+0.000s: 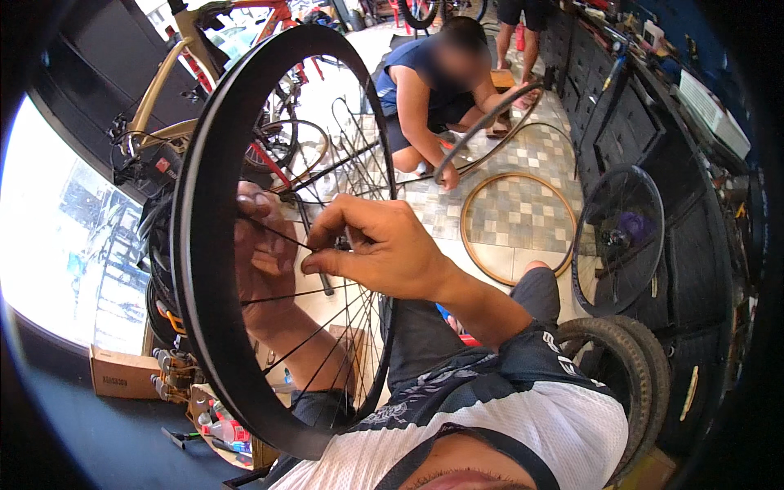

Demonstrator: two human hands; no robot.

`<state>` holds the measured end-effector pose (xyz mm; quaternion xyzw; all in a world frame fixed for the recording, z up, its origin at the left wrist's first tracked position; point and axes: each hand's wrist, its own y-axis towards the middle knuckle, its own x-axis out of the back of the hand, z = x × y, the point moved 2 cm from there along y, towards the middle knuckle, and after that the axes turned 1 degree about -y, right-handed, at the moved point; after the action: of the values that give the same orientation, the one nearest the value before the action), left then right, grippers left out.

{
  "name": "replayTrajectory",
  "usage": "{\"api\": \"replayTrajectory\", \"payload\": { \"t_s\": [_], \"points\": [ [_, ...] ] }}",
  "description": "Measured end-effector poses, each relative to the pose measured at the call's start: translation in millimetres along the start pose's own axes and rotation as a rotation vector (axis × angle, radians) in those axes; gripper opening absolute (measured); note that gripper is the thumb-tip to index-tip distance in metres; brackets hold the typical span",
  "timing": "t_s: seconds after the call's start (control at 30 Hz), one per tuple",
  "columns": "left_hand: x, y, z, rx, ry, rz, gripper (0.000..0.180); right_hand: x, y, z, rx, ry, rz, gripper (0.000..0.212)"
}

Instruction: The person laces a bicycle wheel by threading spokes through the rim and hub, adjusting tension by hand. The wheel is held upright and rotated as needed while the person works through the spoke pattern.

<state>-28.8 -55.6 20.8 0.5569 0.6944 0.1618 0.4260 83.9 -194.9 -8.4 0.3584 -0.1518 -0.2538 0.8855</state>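
A bicycle wheel (206, 269) with a deep black rim and thin black spokes stands upright before me, its lower part against my lap. My right hand (380, 245) is at the near side of the wheel, with thumb and forefinger pinching a black spoke (278, 234). Behind the spokes is my left hand (268, 237), its fingers curled by the rim's inner edge. The rim hides part of that hand, and the hold seems to be on the wheel. Other spokes (306, 347) run close to my left forearm.
Ahead, a co-worker (429, 90) crouches on the tiled floor, handling a tyre (482, 135). A tan-edged hoop (465, 216) lies there. A thin wheel (576, 261) leans on dark cabinets (633, 122) at right, above knobbly tyres (645, 359). Bicycle frames (159, 86) and a cardboard box (122, 374) are left.
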Motion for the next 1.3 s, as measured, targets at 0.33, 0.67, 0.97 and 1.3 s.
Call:
{"api": "replayTrajectory", "payload": {
  "t_s": [0.33,0.67,0.97,1.3],
  "points": [
    [-11.4,-3.6,-7.2,-0.014,0.054,-0.031,0.022,-1.3,1.9,4.5,-0.002,0.012,0.01,0.024],
    [-16.1,-7.7,-11.1,-0.026,0.137,-0.063,0.021,-9.1,-0.9,-2.7,0.083,0.094,0.056,0.023],
    [10.0,7.1,3.1,-0.116,0.147,-0.056,0.041,21.3,20.9,-14.3,0.203,-0.268,-0.162,0.037],
    [40.0,44.2,-43.2,0.277,0.25,0.173,0.041,-13.0,8.9,-16.2,0.223,-0.499,0.017,0.022]
  ]
}}
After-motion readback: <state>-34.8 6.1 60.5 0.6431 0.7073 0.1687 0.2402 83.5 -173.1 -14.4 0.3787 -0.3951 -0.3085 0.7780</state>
